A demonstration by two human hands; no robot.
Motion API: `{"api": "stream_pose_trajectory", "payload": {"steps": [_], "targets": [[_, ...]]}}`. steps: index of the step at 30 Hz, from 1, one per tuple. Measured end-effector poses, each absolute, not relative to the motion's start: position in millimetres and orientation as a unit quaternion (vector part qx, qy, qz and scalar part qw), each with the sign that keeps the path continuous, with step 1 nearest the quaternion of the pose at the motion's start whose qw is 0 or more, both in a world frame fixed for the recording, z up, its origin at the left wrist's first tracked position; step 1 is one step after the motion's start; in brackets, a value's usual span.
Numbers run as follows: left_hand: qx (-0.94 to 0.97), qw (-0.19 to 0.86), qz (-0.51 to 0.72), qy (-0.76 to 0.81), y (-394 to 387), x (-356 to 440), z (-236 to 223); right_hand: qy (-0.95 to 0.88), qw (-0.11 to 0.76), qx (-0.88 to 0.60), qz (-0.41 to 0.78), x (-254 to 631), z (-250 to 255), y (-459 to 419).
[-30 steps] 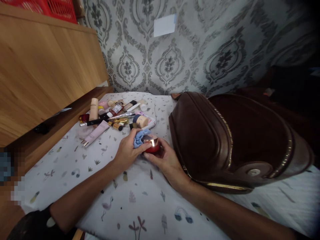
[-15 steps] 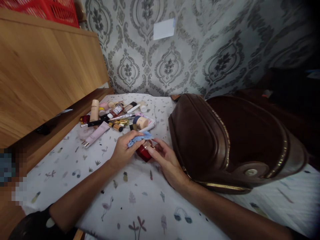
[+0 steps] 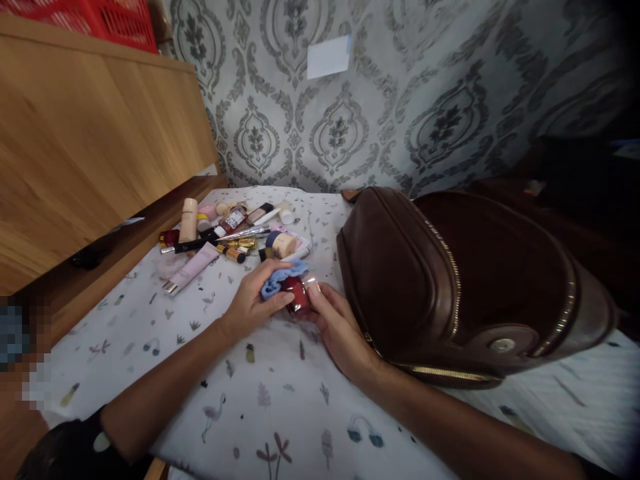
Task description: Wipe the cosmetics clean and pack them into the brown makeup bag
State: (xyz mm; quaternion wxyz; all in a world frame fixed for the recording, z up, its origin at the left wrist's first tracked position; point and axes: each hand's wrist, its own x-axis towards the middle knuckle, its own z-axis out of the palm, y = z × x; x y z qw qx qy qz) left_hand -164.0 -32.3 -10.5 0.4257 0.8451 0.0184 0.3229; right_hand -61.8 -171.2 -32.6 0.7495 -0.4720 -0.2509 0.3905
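My left hand (image 3: 253, 303) presses a small blue cloth (image 3: 277, 278) against a round red jar (image 3: 296, 294). The fingers of my right hand (image 3: 337, 320) are wrapped round the same jar from the right side. Both hands rest just above a white printed sheet (image 3: 260, 393) covering the table. Behind them lies a heap of cosmetics: a pink tube (image 3: 190, 268), a beige bottle (image 3: 189, 219), a black pencil (image 3: 193, 245), and several small tubes and jars (image 3: 280, 243). A large brown leather bag (image 3: 465, 280) with gold zips lies to the right, touching my right wrist.
A wooden cabinet (image 3: 90, 133) with a low ledge runs along the left. A red crate (image 3: 105, 20) sits on top of it. Patterned grey wallpaper (image 3: 350, 107) with a white note (image 3: 329, 57) stands behind the table.
The jar has been turned in my hands: its shiny gold lid, seen facing up a second ago, is now mostly hidden. The blue cloth has shifted over the jar's top.
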Motion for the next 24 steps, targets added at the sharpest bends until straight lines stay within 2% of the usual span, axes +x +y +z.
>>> {"api": "stream_pose_trajectory", "payload": {"steps": [2, 5, 18, 24], "targets": [[0.844, 0.451, 0.289, 0.031, -31.1, -163.7, -14.0, -0.235, 0.760, -0.467, 0.386, -61.9, -32.7, -170.3], [0.862, 0.433, 0.260, 0.048, -29.8, -162.7, -17.7, -0.224, 0.766, -0.457, 0.392, -61.9, -33.6, -169.6], [0.832, 0.474, 0.278, 0.077, -32.4, -163.0, -16.5, -0.288, 0.738, -0.485, 0.372, -61.4, -33.3, -169.2], [0.815, 0.512, 0.243, 0.119, -36.2, -163.9, -17.7, -0.278, 0.744, -0.488, 0.360, -60.7, -35.9, -169.4]]}}
